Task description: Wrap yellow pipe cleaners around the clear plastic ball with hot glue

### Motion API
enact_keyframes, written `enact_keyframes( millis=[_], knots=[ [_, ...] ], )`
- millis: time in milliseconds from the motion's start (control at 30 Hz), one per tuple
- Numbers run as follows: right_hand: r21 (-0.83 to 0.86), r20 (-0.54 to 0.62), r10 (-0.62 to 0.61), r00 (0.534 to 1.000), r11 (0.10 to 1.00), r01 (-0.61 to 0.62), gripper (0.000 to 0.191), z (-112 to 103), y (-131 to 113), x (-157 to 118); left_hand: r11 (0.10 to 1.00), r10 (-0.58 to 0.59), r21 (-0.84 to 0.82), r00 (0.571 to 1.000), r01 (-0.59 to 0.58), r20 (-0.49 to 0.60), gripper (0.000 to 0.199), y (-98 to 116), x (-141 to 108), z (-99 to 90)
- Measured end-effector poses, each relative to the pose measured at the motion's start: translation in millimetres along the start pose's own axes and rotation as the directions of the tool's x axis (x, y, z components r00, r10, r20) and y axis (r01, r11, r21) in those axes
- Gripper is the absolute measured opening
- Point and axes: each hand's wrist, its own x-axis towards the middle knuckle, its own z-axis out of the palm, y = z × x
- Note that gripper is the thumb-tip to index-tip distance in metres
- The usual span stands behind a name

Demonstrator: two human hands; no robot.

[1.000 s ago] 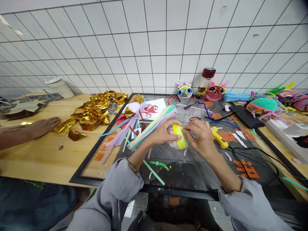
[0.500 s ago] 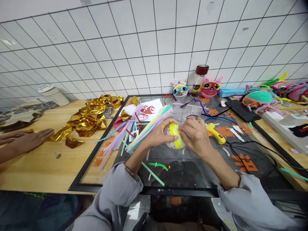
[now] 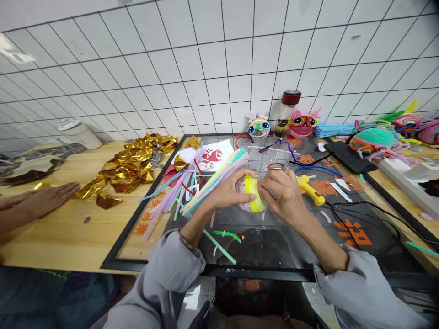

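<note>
A round ball (image 3: 252, 193) with yellow strips across its middle and a pale pinkish side is held above the dark board. My left hand (image 3: 236, 189) wraps round its left side, thumb in front and fingers on top. At its right edge my right hand (image 3: 279, 189) is closed in a pinch against the yellow part; what lies between the fingertips is too small to make out. Left of the ball lies a bundle of pastel pipe cleaners (image 3: 219, 180). A yellow glue gun (image 3: 311, 189) rests just right of my right hand.
Gold foil (image 3: 126, 167) lies on the left, near another person's hands (image 3: 44, 201). Along the wall stand a jar with a red lid (image 3: 286, 114) and two decorated balls (image 3: 259, 126). A black phone (image 3: 353, 156), power strip (image 3: 411, 183) and cables are at the right.
The view has shifted slightly, moving the scene a little to the right. Both hands keep nearly the same pose on the ball.
</note>
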Motion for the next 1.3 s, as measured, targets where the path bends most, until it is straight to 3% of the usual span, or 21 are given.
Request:
enact_keyframes(
  millis=[533,1000,1300],
  knots=[
    [0.024,-0.029,-0.07,0.997,0.997,0.071,0.013,-2.2,7.3,-1.2,0.996,0.007,0.091,1.0,-0.009,0.015,0.05,4.9,-0.9,0.7],
    [0.058,0.032,-0.054,0.998,0.997,0.052,0.021,-6.1,5.6,-2.2,0.996,0.042,0.072,0.999,-0.043,0.015,0.041,7.0,0.4,1.4],
    [0.054,0.016,-0.037,0.999,0.998,0.036,0.027,-2.5,6.6,-3.8,0.98,0.09,0.179,0.996,-0.089,0.004,0.044,4.3,0.6,-0.7]
  ],
)
